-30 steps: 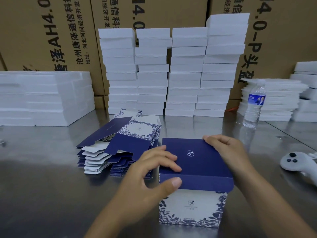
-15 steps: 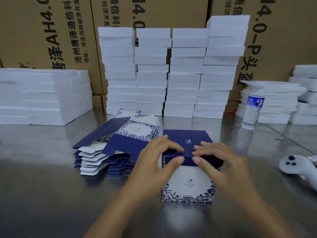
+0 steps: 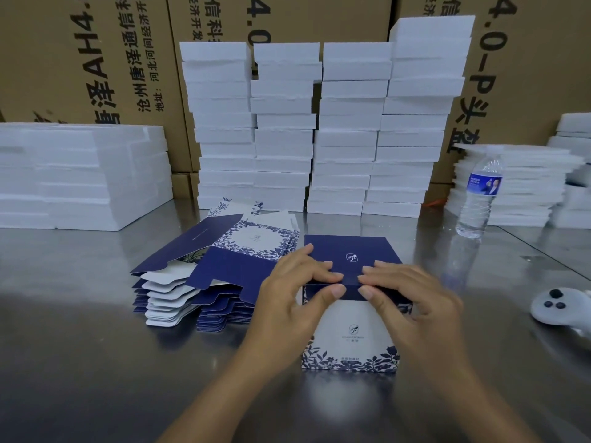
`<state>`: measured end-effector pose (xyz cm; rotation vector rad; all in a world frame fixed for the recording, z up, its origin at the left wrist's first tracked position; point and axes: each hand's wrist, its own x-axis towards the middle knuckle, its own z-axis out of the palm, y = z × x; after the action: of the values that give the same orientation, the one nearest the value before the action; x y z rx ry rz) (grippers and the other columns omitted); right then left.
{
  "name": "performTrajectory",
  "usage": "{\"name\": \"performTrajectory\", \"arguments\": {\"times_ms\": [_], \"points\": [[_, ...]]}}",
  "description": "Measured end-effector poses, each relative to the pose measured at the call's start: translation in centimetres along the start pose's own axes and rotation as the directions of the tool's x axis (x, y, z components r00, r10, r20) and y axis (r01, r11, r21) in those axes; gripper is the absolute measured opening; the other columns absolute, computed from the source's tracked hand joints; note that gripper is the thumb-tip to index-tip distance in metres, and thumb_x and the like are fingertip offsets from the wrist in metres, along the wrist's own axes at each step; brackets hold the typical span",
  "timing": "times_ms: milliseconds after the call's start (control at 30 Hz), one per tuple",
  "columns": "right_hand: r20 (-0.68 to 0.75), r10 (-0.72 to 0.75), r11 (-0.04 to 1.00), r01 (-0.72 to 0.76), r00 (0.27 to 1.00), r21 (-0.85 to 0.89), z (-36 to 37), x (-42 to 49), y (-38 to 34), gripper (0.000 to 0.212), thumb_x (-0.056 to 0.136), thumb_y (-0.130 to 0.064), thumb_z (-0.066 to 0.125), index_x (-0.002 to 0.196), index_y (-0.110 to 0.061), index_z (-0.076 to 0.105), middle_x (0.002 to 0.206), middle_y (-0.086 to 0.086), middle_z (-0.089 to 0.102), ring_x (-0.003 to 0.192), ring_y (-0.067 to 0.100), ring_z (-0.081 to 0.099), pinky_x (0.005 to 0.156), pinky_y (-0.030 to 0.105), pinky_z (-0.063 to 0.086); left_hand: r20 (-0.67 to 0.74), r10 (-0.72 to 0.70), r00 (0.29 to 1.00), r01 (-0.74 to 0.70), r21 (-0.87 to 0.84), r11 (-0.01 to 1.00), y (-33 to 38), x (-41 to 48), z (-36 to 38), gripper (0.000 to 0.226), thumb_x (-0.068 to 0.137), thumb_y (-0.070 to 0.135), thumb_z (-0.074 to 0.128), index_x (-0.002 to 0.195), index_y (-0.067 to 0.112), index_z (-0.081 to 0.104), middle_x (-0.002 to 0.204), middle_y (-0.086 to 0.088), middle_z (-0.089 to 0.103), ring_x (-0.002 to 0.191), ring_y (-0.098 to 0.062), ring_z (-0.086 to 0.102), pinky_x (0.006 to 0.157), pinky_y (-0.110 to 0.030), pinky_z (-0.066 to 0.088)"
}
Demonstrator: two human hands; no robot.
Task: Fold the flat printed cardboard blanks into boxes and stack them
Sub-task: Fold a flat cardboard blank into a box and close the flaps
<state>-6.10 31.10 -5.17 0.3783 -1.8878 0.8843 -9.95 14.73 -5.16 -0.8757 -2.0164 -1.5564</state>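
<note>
We are finding open grey steel tabletop (image 3: 80, 346) at front left. A pile of navy-and-white cardboard blanks (image 3: 179, 302) is blocking left-centre, white foam stacks (image 3: 319, 139) are walling the back (four columns abreast), and a clear plastic bottle (image 3: 478, 199) and white controller (image 3: 556, 306) are crowding the right.

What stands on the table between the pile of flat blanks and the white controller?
The folded box, seen in the head view; the left hand and right hand pinch its lid's front edge.

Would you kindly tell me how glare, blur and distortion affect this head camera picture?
Head view: the steel table reflects soft glare and the water bottle; the white foam stacks look washed out; wide-angle bending tilts the brown cartons; the box is sharp.
</note>
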Motion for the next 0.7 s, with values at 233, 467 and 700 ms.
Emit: {"name": "performTrajectory", "arguments": {"times_ms": [233,467,700], "points": [[-0.094,0.001,0.998,0.004,0.996,0.058,-0.5,-0.5,0.6,0.005,0.078,-0.02,0.067,0.082,-0.019,0.07,0.092,-0.013,0.067,0.095,0.006,0.064,0.089,0.017,0.045,0.089,-0.04,0.995,0.045,-0.059,0.997,0.1,0.3,-1.0,0.016,0.081,0.034,0.056,0.091,0.037,0.067,0.102,0.028,0.065,0.126,0.008,0.043,0.1,-0.008,0.033],[-0.048,0.103,0.985,-0.095,0.994,0.143,-0.7,-0.6,0.5,0.017,0.076,-0.015,0.071,0.085,-0.028,0.069,0.095,-0.014,0.068,0.101,0.004,0.063,0.091,0.015,0.045,0.081,-0.045,0.996,0.051,-0.074,0.996,0.0,0.2,-1.0,0.016,0.079,0.034,0.057,0.09,0.036,0.068,0.105,0.033,0.064,0.125,0.011,0.043,0.1,-0.008,0.034],[0.139,0.345,0.875,-0.371,0.928,0.31,-1.2,-1.0,0.2,0.02,0.081,-0.034,0.056,0.096,-0.036,0.068,0.128,-0.017,0.056,0.125,0.0,0.047,0.096,0.018,0.042,0.154,-0.082,0.985,0.097,-0.095,0.991,-0.7,-0.1,-2.0,0.029,0.086,0.034,0.048,0.111,0.039,0.061,0.12,0.04,0.053,0.13,0.014,0.035,0.101,-0.005,0.03]]}}
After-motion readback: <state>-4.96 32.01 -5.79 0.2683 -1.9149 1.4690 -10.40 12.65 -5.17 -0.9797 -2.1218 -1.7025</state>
